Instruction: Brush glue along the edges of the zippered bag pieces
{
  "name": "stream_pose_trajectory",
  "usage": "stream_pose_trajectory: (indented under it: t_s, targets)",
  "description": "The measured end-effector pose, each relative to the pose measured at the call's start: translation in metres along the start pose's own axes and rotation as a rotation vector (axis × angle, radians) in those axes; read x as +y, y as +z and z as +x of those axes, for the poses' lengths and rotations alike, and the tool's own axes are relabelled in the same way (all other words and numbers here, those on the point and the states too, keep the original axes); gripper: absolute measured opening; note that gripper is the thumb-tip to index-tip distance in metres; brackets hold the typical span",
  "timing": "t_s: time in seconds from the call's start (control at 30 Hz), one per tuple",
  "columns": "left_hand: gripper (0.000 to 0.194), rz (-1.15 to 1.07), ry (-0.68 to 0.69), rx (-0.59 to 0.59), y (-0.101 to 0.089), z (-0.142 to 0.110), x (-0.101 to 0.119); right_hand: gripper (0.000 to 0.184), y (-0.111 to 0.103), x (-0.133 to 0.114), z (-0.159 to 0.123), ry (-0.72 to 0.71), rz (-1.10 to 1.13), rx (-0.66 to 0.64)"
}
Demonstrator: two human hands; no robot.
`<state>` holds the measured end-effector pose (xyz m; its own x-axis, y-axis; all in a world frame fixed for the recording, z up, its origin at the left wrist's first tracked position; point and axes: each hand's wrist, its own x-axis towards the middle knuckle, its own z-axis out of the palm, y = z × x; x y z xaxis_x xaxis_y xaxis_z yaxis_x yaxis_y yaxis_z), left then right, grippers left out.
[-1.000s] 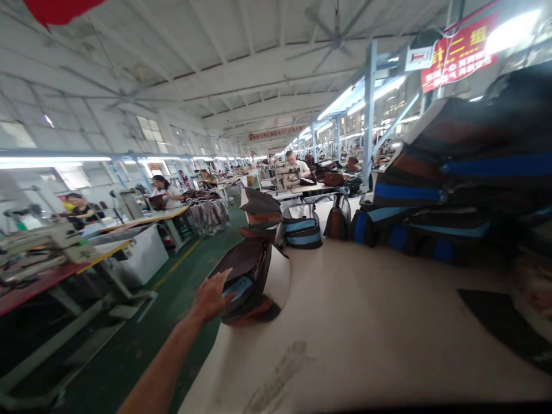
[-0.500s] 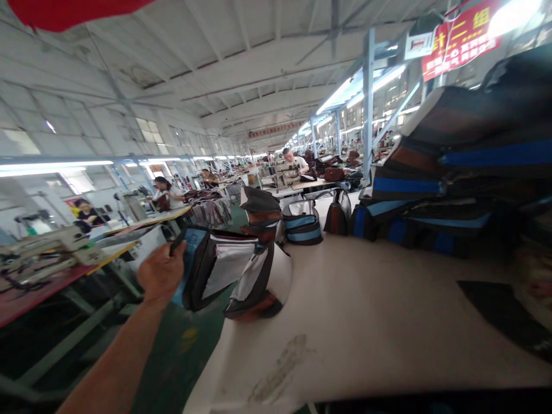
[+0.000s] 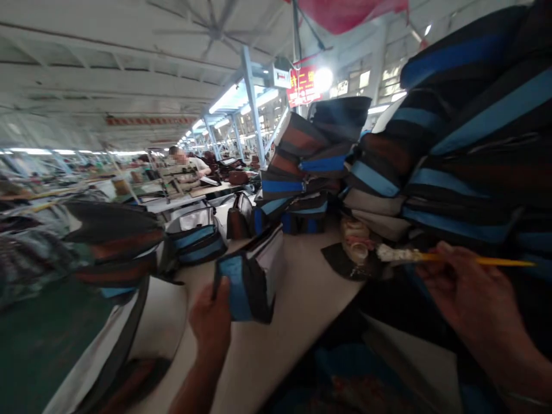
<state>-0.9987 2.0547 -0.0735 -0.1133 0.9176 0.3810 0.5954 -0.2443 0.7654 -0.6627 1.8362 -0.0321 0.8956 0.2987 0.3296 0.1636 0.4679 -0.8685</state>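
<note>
My left hand (image 3: 211, 313) is closed on the edge of an unfinished fabric bag (image 3: 254, 282), dark with a light-blue panel and white lining, held upright over the pale table (image 3: 297, 299). To the right, my right hand (image 3: 466, 287) pinches the yellow handle of a brush (image 3: 431, 257). Its whitish, crusted bristle end points left, close to a stained jar (image 3: 356, 238) whose contents I cannot make out. The jar stands by a dark flat piece of fabric (image 3: 338, 261).
Tall stacks of dark bags with blue and brown stripes (image 3: 457, 155) rise on the right. More bags (image 3: 196, 236) stand along the table's far left edge. A curved white-lined piece (image 3: 159, 316) lies at the near left. Beyond, a person (image 3: 196, 167) sits at a sewing machine.
My view has swung right. The bag in my left hand has come from beyond the table's left edge to over the tabletop. My right hand with the brush has come into view.
</note>
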Motion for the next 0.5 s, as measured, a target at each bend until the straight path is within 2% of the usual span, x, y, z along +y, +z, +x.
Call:
stream_pose_trajectory:
  t_s: [0.07, 0.13, 0.23, 0.33, 0.43, 0.5]
  targets:
    - [0.044, -0.120, 0.097, -0.150, 0.039, -0.022, 0.007, 0.027, 0.009, 0.001, 0.002, 0.114, 0.061, 0.016]
    - [0.039, -0.254, 0.200, -0.283, 0.056, -0.037, 0.016, 0.026, 0.024, 0.002, 0.000, 0.138, 0.098, -0.020]
    - [0.029, -0.370, 0.278, -0.447, 0.058, -0.045, 0.030, 0.021, 0.054, 0.002, -0.010, 0.101, 0.149, -0.153]
    - [0.030, -0.392, 0.334, -0.557, 0.053, -0.047, 0.043, 0.018, 0.088, 0.003, -0.026, 0.026, 0.159, -0.289]
    - [0.024, -0.429, 0.345, -0.599, 0.054, -0.051, 0.053, 0.017, 0.119, 0.007, -0.041, -0.140, 0.040, -0.438]
    - [0.020, -0.451, 0.307, -0.611, 0.057, -0.054, 0.056, 0.020, 0.131, 0.012, -0.046, -0.297, -0.119, -0.517]
